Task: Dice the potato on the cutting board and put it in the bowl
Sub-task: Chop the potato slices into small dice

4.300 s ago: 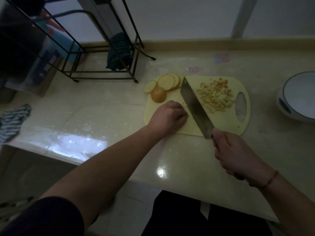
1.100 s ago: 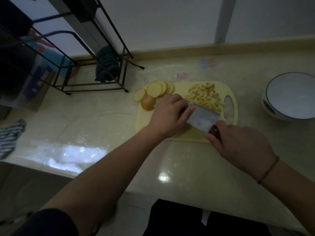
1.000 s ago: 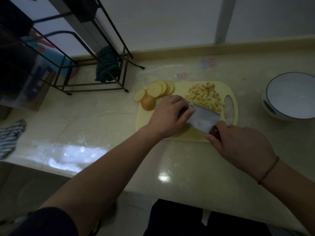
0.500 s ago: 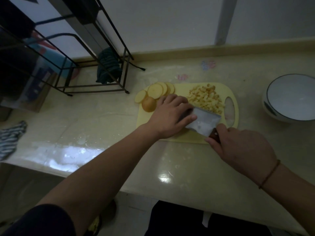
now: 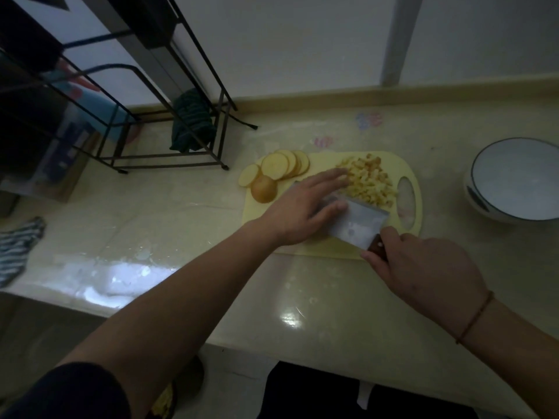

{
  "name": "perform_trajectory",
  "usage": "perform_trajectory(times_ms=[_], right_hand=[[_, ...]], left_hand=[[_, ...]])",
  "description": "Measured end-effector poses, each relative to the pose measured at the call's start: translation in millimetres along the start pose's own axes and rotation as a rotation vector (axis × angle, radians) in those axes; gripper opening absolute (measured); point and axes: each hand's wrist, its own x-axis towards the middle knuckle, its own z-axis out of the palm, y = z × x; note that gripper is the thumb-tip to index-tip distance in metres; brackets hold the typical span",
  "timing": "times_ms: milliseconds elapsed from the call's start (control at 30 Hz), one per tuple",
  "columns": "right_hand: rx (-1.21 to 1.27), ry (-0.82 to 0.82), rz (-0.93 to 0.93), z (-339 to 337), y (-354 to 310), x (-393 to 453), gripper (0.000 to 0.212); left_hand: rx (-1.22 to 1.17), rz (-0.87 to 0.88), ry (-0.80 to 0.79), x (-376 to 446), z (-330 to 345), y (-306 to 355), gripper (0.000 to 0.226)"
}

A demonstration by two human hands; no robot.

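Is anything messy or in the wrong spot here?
One potato slice hangs off the cutting board's left edge onto the counter. The bowl holds no diced potato yet. A striped cloth droops over the counter's left end.

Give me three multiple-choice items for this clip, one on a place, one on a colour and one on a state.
1. Where does the diced potato lie?
A. in the bowl
B. on the cutting board
C. on the bare counter

2. What colour is the cutting board?
A. pale yellow
B. red
C. black

3. What is the right hand doing?
A. hanging idle
B. lifting the bowl
C. gripping the knife handle

Key: 1 B, the pile sits on the board beside the knife; the bowl shows only white inside. 2 A, its rim is pale yellow. 3 C, fingers wrap the handle while the left hand lies flat.
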Motion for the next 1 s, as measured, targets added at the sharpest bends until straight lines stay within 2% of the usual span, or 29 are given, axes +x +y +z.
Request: perform_trajectory(times_ms=[67, 133, 200, 267, 433, 667, 867, 1000], right_hand=[[-0.001, 0.007, -0.005, 1, 2, -1, 0.048], [-0.006, 0.017, -0.007, 0, 4, -1, 0.048], [-0.002, 0.027, 0.003, -1, 5, -1, 0.048], [0.006, 0.027, 0.007, -1, 6, -1, 0.048], [-0.003, 0.031, 0.007, 0, 5, -2, 0.049], [-0.001, 0.024, 0.002, -1, 10, -5, 0.047], [-0.001, 0.009, 0.012, 0, 14, -10, 0.048], [0.019, -0.016, 0.006, 3, 14, -14, 0.050]], left_hand=[[-0.005, -0.072, 0.096, 10, -10, -10, 0.040], [0.092, -0.180, 0.177, 25, -26, -27, 0.036], [0.238, -0.301, 0.088, 38, -44, -39, 0.039], [0.378, -0.350, -0.037, 48, -55, -48, 0.047], [0.487, -0.518, -0.222, 70, -56, -54, 0.057], [0.541, -0.379, -0.329, 81, -56, -48, 0.058], [0.357, -0.323, -0.153, 74, -56, -51, 0.057], [0.407, -0.266, -0.200, 71, -51, -49, 0.057]])
